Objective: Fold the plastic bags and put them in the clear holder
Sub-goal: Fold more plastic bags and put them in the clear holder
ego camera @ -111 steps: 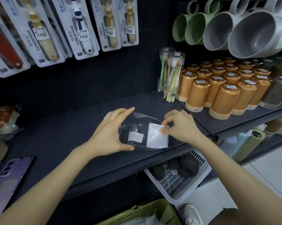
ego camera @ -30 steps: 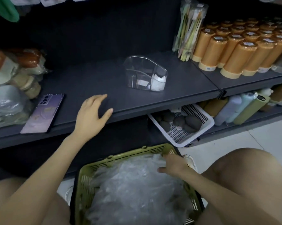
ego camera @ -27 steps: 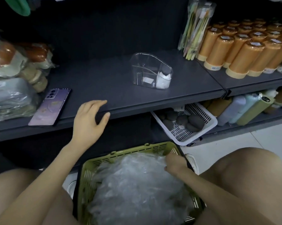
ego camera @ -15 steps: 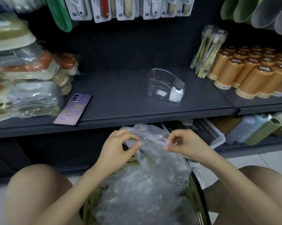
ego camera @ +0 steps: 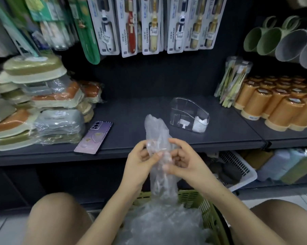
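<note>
Both hands are raised close together in front of the near edge of the dark shelf (ego camera: 149,110), sharing one crumpled clear plastic bag (ego camera: 156,129). The left hand (ego camera: 141,162) pinches the bag's left side between thumb and curled fingers. The right hand (ego camera: 183,162) grips the right side with its fingers folded in toward the palm and the thumb laid on the film. The bag stands upright between them, its top rising above the fingers. Its lower end hangs down to the pile of clear bags (ego camera: 163,225) in the green basket (ego camera: 213,218), which sits near, between the person's bare knees. The clear holder (ego camera: 187,110) stands upright on the shelf, farther off and to the right of the hands, well apart from them. A folded white bag (ego camera: 199,125) is tucked into its right end. A purple phone (ego camera: 94,137) lies flat at the shelf's near edge to the left, just beside stacks of film-wrapped goods (ego camera: 43,110). Rows of orange canisters (ego camera: 276,110) fill the right side, with a pack of toothbrushes (ego camera: 233,82) leaning by them. Carded toothbrushes (ego camera: 149,25) hang above, and green and grey mugs (ego camera: 280,41) hang at the upper right. On the lower shelf, a white slotted basket (ego camera: 241,167) holding dark round things is partly hidden by the right wrist.
</note>
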A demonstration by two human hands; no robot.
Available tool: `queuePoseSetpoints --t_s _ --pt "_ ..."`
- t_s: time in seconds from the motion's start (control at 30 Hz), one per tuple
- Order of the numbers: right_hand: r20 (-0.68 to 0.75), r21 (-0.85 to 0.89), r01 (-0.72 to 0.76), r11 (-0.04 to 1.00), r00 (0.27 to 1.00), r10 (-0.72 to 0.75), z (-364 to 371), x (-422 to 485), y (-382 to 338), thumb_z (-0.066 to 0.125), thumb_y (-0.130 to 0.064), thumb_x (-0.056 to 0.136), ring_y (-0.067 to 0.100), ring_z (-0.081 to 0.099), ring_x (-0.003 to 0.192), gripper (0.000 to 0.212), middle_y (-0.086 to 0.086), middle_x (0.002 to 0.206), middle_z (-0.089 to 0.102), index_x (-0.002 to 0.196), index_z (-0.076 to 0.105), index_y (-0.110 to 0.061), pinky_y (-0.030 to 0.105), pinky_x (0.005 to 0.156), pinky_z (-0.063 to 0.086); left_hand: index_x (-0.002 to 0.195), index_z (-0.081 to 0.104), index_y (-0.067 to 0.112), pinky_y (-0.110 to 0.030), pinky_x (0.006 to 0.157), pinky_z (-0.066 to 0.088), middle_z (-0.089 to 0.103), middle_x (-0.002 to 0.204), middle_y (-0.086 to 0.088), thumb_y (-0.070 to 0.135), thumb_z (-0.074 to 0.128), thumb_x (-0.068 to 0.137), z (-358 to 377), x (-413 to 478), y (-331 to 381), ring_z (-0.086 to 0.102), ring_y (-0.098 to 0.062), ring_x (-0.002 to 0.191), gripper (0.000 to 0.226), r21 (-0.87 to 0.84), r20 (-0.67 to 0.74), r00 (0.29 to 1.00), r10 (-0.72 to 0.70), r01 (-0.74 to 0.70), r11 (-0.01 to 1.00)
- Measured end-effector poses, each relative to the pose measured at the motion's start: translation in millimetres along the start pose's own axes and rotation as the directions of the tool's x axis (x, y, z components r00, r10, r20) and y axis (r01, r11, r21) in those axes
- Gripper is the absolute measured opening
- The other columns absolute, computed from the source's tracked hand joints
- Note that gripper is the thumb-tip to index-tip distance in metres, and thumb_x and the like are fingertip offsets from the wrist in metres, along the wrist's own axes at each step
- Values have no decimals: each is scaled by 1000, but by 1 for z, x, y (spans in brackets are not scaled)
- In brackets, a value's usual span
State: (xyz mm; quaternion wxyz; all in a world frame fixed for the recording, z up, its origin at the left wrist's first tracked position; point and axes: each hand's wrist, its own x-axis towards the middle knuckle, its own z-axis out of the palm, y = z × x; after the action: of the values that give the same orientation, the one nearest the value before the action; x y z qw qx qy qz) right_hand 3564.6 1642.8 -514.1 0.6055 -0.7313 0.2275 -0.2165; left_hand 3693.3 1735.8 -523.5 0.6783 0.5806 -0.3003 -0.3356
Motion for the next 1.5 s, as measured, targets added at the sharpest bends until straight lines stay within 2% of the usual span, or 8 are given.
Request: queuePoseSetpoints --t_s 0.33,0.7,0.87,0.97,1.1,1.17,1.33,1.5 --pt "-99 -226 48 973 992 -72 2 27 4 72 -10 83 1 52 67 4 0 79 61 86 71 -8 16 67 43 86 66 8 -32 71 52 71 81 -7 3 64 88 -13 19 -1 66 -20 76 6 78 -30 999 35 -33 996" --pt "-146 -117 -91 989 987 74 -50 23 -19 67 -14 87 13 64 67 20 12 73 70 71 67 -2 23 63 53 91 71 16 -17 68 47 65 84 -5 27 83 72 -67 40 13 58 -16 80 25 232 83 993 -80 59 971" --pt "-314 -423 -147 894 949 7 -43 26 -22 69 -25 84 8 50 53 32 6 58 62 60 61 -7 28 58 44 84 66 15 -19 71 42 61 77 0 29 62 91 -61 39 49 54 -10 77 16 309 -249 956 155 -73 948" --pt "-316 -517 -153 842 948 -21 -32 31 -30 68 -24 83 7 45 50 33 3 55 58 56 57 -8 27 57 41 84 68 25 -21 74 43 62 82 7 63 56 77 -34 16 62 56 -6 79 41 721 45 903 428 -326 611" --pt "-216 -359 -165 918 972 90 -20 38 -45 68 -16 83 4 48 47 33 9 53 57 54 55 -8 20 54 42 111 65 30 -36 81 44 63 102 9 79 43 69 -6 12 44 59 -16 95 68 894 404 829 386 -448 28" --pt "-101 -181 -192 965 979 176 -21 39 -51 67 -11 86 6 50 48 34 4 51 55 54 55 -9 16 52 41 113 65 27 -34 77 45 68 100 8 74 47 69 -6 21 37 64 -17 91 66 884 392 850 352 -454 111" --pt "-90 -114 -142 983 987 132 -44 39 -51 65 -25 89 5 56 63 32 -1 64 61 60 61 -12 21 71 42 81 70 29 -26 75 50 72 80 9 17 75 83 -34 41 30 68 -6 79 13 612 249 954 166 -288 737" --pt "19 -222 -29 975 999 34 -49 34 -40 69 -48 74 -14 49 113 48 -24 119 58 120 59 -36 13 94 39 90 71 13 -23 75 53 74 83 -6 24 68 80 -43 39 33 69 -15 79 14 305 291 955 61 -154 940"
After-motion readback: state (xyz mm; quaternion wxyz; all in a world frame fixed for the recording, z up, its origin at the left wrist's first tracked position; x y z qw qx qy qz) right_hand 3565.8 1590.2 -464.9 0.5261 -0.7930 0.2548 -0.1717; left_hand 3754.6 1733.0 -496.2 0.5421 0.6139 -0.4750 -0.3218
